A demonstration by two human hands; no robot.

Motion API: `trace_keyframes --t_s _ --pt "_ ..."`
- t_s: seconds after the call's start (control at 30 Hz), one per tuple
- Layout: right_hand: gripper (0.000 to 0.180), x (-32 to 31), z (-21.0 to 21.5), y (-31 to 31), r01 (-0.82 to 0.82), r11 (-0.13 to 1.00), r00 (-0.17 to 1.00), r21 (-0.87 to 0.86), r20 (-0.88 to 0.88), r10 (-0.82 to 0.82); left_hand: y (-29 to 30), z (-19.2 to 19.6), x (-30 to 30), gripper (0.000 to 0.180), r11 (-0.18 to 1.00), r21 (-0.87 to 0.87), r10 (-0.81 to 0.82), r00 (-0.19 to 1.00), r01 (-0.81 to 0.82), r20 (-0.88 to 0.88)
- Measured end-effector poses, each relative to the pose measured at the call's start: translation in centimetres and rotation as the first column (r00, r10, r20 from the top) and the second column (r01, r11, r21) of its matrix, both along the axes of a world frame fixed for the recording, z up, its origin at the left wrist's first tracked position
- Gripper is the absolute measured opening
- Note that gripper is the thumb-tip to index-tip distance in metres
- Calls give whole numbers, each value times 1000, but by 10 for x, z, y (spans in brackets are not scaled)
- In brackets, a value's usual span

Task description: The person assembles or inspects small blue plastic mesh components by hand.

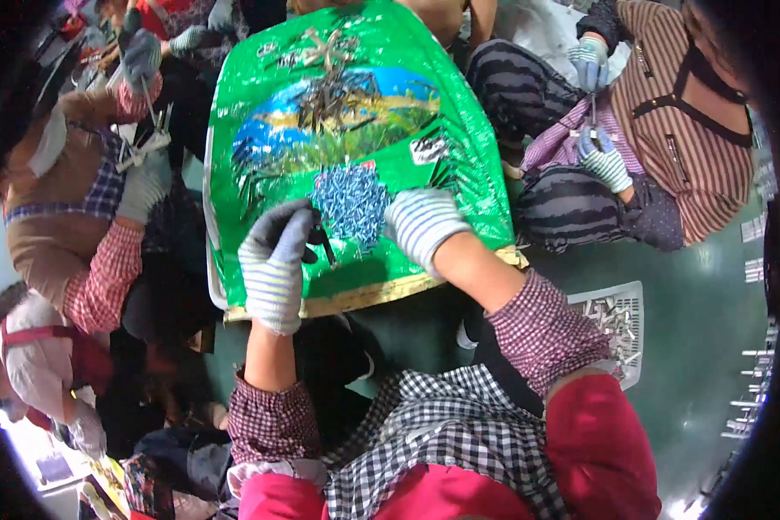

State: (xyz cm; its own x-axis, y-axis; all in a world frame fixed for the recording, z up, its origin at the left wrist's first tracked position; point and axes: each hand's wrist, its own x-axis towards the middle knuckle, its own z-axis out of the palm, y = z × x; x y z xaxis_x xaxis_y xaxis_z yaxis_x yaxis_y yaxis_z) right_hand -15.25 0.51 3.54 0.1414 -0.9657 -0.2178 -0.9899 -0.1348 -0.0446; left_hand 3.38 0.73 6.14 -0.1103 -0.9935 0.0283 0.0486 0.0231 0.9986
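A heap of small bluish screws [348,201] lies on the green plastic sheet [459,186] that covers the work surface in front of me. My left hand [274,264], in a striped glove with dark fingertips, is closed on a thin black strip [324,246] just left of the heap. At the heap's right edge is my right hand [426,227], gloved too, its fingers bent together against the screws; whatever they pinch is hidden. Beyond the screws lies a pile of thin dark pieces [338,100], with pale branching pieces [325,50] behind it.
A white basket [640,334] of small pale parts stands on the floor [693,347] to my right. One person [693,130] in a striped top works at the far right with gloved hands. Others sit along the left, one holding a pale frame-like piece [147,149].
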Motion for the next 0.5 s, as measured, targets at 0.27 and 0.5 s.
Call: trace_keyframes --t_s 0.27,0.5 --pt "17 -9 2 12 -79 995 993 -62 87 85 -2 -16 -6 21 991 82 -102 993 106 -57" --pt "15 -23 15 19 104 995 27 10 1000 -12 -3 -10 -16 32 942 218 -216 959 254 -183"
